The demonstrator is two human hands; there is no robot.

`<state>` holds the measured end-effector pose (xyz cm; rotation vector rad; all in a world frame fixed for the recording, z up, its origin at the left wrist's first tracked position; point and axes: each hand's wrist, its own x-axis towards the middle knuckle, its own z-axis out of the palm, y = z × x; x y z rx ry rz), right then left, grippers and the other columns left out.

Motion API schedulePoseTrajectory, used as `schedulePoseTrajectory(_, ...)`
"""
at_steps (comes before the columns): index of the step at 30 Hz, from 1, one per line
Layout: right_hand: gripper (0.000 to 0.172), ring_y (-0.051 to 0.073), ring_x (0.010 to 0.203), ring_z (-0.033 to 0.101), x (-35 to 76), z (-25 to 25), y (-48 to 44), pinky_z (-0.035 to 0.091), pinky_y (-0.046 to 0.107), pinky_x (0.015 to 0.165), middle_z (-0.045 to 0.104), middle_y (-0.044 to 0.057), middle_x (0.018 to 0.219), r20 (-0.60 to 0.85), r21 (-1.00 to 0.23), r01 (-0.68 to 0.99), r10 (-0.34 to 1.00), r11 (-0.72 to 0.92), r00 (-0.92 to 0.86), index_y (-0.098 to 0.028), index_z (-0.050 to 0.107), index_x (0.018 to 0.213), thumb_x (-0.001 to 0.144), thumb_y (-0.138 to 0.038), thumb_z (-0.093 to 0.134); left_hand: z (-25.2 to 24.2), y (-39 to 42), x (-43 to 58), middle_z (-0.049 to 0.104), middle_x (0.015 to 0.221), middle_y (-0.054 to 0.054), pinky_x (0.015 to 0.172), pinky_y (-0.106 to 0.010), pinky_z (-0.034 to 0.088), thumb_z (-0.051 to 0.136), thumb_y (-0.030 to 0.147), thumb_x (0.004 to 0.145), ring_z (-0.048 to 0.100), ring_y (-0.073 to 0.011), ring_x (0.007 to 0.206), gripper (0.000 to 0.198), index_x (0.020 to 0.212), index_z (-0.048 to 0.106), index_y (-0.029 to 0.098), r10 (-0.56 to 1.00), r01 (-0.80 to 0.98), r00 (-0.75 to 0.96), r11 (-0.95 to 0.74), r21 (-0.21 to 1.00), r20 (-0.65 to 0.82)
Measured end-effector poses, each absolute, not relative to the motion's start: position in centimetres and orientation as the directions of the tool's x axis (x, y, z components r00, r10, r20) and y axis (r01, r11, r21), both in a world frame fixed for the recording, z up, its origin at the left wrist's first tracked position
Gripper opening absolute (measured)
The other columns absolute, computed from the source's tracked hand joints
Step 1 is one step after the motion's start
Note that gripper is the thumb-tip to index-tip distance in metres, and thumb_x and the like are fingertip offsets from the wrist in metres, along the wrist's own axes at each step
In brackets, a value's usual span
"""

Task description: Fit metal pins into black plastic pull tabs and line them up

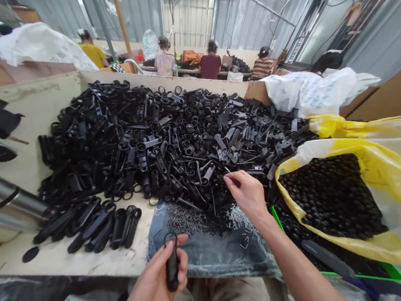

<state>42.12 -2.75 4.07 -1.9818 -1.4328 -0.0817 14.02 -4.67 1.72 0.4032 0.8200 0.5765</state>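
Observation:
My left hand point(156, 280) is closed around a black plastic handle point(172, 269) with a ring at its upper end, low in front of the table edge. Over the near side of a big heap of black plastic parts point(171, 139), my right hand point(247, 194) is closed in a pinch. A thin, light metal pin point(227, 170) shows at its fingertips. Beneath that hand, small metal pins point(240, 217) and dark screw-like bits point(189, 220) lie on a blue denim cloth point(211, 258). Several similar black handles point(103, 226) lie in a row at the left.
A yellow and white bag point(391, 184) of small black round pieces point(329, 199) stands at right, over a green tray point(393, 271). At left are a steel flask point(8, 199) and the bin's wooden wall point(56, 88). Several people sit working in the background.

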Motion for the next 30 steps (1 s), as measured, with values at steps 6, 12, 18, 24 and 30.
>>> schedulePoseTrajectory(6, 0.018, 0.014, 0.074, 0.069, 35.3, 3.1, -7.5, 0.050, 0.022, 0.065, 0.073, 0.004, 0.092, 0.489, -0.579, 0.785, 0.864, 0.219, 0.119, -0.021, 0.071, 0.093, 0.102, -0.022, 0.056, 3.0, -5.1, 15.6, 0.066, 0.082, -0.004, 0.055, -0.023, 0.035, 0.081, 0.046, 0.084, 0.049, -0.0098, 0.061, 0.049, 0.119, 0.067, 0.015, 0.617, -0.342, 0.590, 0.775, 0.532, -0.521)
schedulePoseTrajectory(12, 0.014, 0.015, 0.077, 0.071, 32.2, 1.8, -9.3, 0.052, 0.022, 0.066, 0.072, 0.005, 0.094, 0.480, -0.624, 0.708, 0.877, 0.331, 0.014, -0.019, 0.067, 0.100, 0.101, -0.016, 0.054, 2.9, -6.0, 15.7, 0.062, 0.080, 0.001, 0.054, -0.020, 0.030, 0.084, 0.046, 0.082, 0.045, -0.0059, 0.058, 0.037, 0.097, 0.067, 0.017, 0.700, -0.244, 0.549, 0.658, 0.712, -0.458)
schedulePoseTrajectory(18, 0.031, 0.012, 0.070, 0.064, 33.5, 2.8, -10.0, 0.050, 0.023, 0.061, 0.068, 0.005, 0.107, 0.257, -0.808, 0.527, 0.962, 0.264, -0.090, -0.026, 0.070, 0.127, 0.101, -0.018, 0.054, 2.8, -6.2, 15.1, 0.063, 0.075, 0.000, 0.054, -0.023, 0.025, 0.081, 0.057, 0.082, 0.040, -0.0067, 0.057, 0.046, 0.097, 0.066, 0.016, 0.648, -0.117, 0.606, 0.645, 0.755, -0.460)
schedulePoseTrajectory(24, 0.013, 0.013, 0.064, 0.056, 34.4, 2.9, -10.9, 0.046, 0.022, 0.056, 0.065, 0.000, 0.084, 0.163, -0.914, 0.383, 0.986, 0.134, 0.046, -0.025, 0.078, 0.103, 0.093, -0.023, 0.070, 2.2, -6.4, 14.6, 0.064, 0.080, -0.001, 0.057, -0.022, 0.026, 0.081, 0.053, 0.083, 0.042, -0.0072, 0.060, 0.054, 0.121, 0.064, 0.018, 0.598, -0.100, 0.609, 0.710, 0.697, -0.521)
schedulePoseTrajectory(30, 0.007, 0.010, 0.056, 0.056, 33.1, 1.8, -11.2, 0.048, 0.020, 0.050, 0.069, 0.002, 0.095, 0.365, -0.813, 0.537, 0.916, 0.228, 0.165, -0.023, 0.071, 0.100, 0.094, -0.020, 0.069, 2.6, -6.8, 14.8, 0.064, 0.085, 0.000, 0.061, -0.024, 0.031, 0.082, 0.044, 0.080, 0.047, -0.0095, 0.065, 0.060, 0.131, 0.062, 0.020, 0.591, -0.121, 0.637, 0.710, 0.694, -0.494)
